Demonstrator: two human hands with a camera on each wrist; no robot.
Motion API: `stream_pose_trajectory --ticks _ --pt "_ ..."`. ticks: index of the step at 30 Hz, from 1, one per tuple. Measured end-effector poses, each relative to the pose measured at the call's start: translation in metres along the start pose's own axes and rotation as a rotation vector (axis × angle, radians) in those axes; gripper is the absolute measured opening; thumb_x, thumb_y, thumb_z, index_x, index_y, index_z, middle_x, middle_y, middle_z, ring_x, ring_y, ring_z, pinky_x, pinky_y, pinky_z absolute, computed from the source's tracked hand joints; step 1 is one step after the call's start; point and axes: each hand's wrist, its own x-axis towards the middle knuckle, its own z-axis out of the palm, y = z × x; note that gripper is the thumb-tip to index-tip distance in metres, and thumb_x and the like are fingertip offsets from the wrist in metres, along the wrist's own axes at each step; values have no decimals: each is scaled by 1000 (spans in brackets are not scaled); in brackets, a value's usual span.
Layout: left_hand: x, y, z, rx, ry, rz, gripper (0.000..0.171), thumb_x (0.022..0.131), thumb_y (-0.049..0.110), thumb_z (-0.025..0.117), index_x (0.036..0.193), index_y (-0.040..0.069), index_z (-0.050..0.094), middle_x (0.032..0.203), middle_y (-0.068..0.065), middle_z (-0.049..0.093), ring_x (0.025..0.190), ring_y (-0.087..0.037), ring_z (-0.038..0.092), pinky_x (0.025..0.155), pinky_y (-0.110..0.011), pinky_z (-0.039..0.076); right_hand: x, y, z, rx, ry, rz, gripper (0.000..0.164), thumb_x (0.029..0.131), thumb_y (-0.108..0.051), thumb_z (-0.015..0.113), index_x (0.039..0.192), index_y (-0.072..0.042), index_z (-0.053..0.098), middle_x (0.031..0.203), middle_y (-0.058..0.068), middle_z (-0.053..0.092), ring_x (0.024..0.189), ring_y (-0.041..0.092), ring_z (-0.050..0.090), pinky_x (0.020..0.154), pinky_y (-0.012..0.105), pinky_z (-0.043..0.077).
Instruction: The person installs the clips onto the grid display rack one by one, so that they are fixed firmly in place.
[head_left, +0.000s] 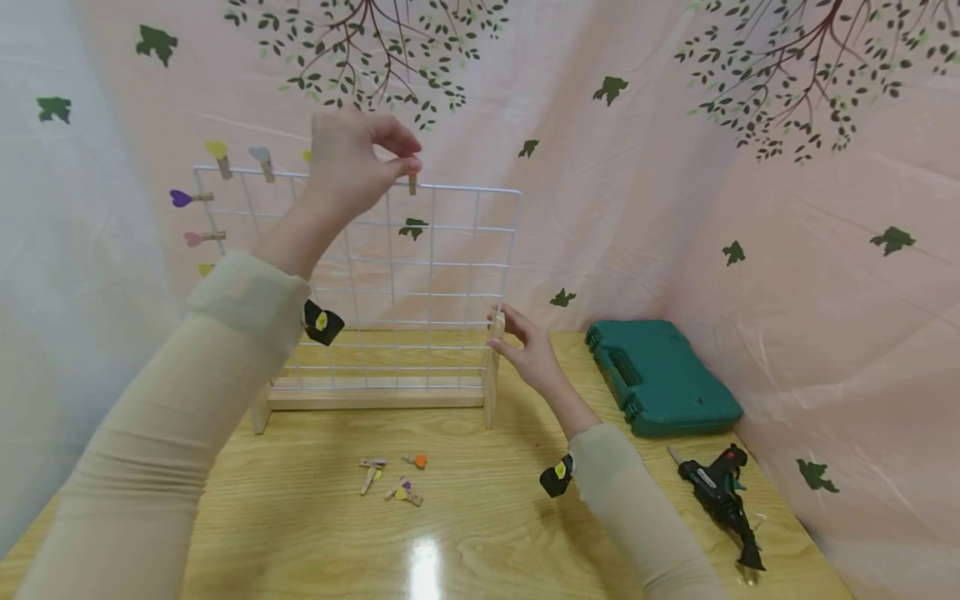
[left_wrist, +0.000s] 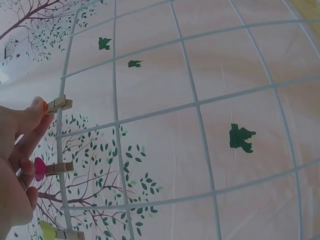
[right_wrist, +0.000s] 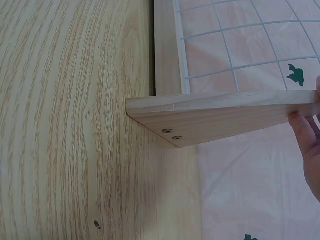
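Observation:
My left hand (head_left: 351, 162) pinches a small wooden clothespin (head_left: 412, 184) at the top wire of a white grid rack (head_left: 480, 191). In the left wrist view, a bit of orange shows at the fingertips, and the clothespin (left_wrist: 60, 103) straddles the wire. Beside it, near the curled lower fingers, sits a clothespin with a pink heart (left_wrist: 52, 169), then one with a yellow heart (left_wrist: 62, 232). My right hand (head_left: 531, 354) holds the upper end of the rack's right wooden post (head_left: 491, 379), thumb and fingers on either side; the right wrist view cuts off most of that hand.
Heart clothespins, purple (head_left: 182, 198), pink (head_left: 197, 239), yellow (head_left: 217, 152) and pale blue (head_left: 261, 155), line the rack's left and top edges. Several loose clothespins (head_left: 403, 493) lie on the table in front. A green case (head_left: 675, 379) and a black glue gun (head_left: 722, 496) are at right.

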Motion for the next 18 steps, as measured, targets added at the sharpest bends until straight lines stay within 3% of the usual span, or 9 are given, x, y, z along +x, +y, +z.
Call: stream_pose_trajectory --ticks 4,8,12,18 --pt "-3 -1 -2 68 9 36 30 77 40 65 99 18 66 99 4 66 87 -16 40 98 -33 14 0 0 0 -3 2 -1 53 79 3 62 129 2 43 117 26 54 110 34 51 94 48 38" --pt "-14 -6 -9 55 17 21 39 76 43 65 107 20 64 106 5 63 93 -17 35 90 -36 22 0 1 1 -4 1 -7 53 79 4 61 129 2 43 117 27 53 111 35 50 93 49 37" --pt "-35 -11 -19 6 58 59 41 76 40 66 111 18 62 103 2 61 97 -15 37 86 -34 27 0 1 3 -3 -1 -14 53 79 4 61 129 2 42 117 27 53 111 35 49 91 51 38" --pt "-80 -24 -25 -27 169 210 43 73 24 72 113 12 60 105 -3 64 92 -19 47 79 -29 33 1 2 2 -18 10 2 53 80 3 61 129 2 42 117 25 54 111 34 50 92 47 39"
